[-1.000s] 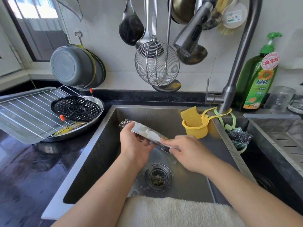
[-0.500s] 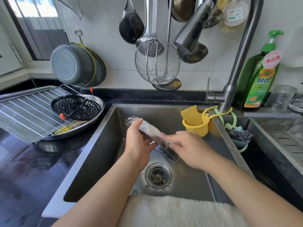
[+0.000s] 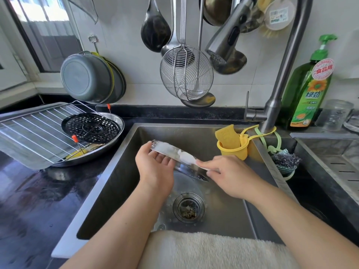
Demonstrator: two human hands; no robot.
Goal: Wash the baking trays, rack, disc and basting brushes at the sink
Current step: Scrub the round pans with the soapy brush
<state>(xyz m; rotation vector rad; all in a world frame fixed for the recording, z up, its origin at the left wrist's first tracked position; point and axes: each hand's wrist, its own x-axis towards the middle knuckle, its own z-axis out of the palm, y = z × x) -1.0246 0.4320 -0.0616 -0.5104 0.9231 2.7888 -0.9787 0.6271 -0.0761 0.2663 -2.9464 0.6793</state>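
— What's the person holding over the sink [image 3: 108,183]?

— A round metal tray [image 3: 171,152], tilted on edge above the basin, its far rim up to the left and its near rim down toward the drain [image 3: 188,207]. The left hand [image 3: 155,167] has it from below, fingers curled up round the rim, thumb on the far edge. That grip is closed on the tray.

— And the right hand [image 3: 229,175]?

— It pinches a white cloth [image 3: 186,157] against the tray's face, fingertips pressed flat on it near the lower rim. So that grip is closed too, on the cloth.

— Where's the rest of the washing?

— On the dark desk [image 3: 29,200] to the left. A flat rectangular tray [image 3: 17,152] lies there with a wire rack [image 3: 35,133] on top. Just right of it sits a shallow round pan [image 3: 118,131], and a black perforated disc [image 3: 90,128] rests in that. Two orange-tipped brush handles [image 3: 74,137] stick up by the disc; the bristles I can't make out.

— Anything by the tap [image 3: 279,74]?

— A yellow holder [image 3: 233,149] with a sponge [image 3: 226,135] hangs on the sink's far right wall, a steel scourer [image 3: 285,159] beside it, and a green soap bottle [image 3: 308,90] stands behind. A pale towel [image 3: 213,251] lies over the sink's near edge.
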